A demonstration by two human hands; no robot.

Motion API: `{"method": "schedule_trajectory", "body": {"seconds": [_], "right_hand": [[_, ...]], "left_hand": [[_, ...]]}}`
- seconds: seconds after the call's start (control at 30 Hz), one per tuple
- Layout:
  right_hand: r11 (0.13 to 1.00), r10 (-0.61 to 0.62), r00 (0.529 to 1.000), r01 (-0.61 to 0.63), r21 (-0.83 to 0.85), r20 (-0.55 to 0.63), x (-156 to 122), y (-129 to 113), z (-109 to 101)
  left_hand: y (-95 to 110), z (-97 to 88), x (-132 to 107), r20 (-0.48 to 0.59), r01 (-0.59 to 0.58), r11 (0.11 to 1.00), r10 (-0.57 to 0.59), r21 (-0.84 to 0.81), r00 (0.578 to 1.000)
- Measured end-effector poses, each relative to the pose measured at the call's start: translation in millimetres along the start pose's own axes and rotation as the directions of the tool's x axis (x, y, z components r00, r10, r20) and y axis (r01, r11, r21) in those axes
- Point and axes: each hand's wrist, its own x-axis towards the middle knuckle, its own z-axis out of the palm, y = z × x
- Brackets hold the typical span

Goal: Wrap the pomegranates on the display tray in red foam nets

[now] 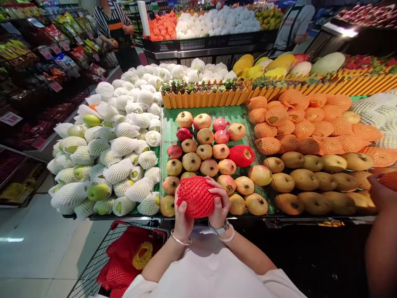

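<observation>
- Red netted fruit (196,198): held in both hands at the near edge of the green mat (170,120); contact with the mat can't be told.
- Left hand (183,216): thumb on the near face, fingers mostly hidden behind the fruit; curved wide around its left side.
- Right hand (221,202): fingers spread wide over top and right side, thumb in front; gripping the same fruit.
- Loose pomegranates (209,168): in rows on the green mat, beyond and beside the hands; second red-netted one (238,156) near its right edge.
- White-netted fruit (124,147): left of the green mat. Orange-netted fruit (305,124): right of it.
- Cart (115,225) with red nets (121,258): below the mat's near left corner.
- Handling, judged: likely a pomegranate, fairly weighty, firm, rind bruises; net soft, grippy, may slide over the skin. Best hold: both sides at the widest part, light squeeze.
</observation>
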Motion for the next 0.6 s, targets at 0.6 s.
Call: {"method": "schedule_trajectory", "body": {"seconds": [0.6], "right_hand": [[0.725,0.625,0.776,-0.539,0.429,-0.082,10,0,9]], "left_hand": [[31,6.9,20,0.375,-0.618,0.646,0.492,0.447,0.786]]}}
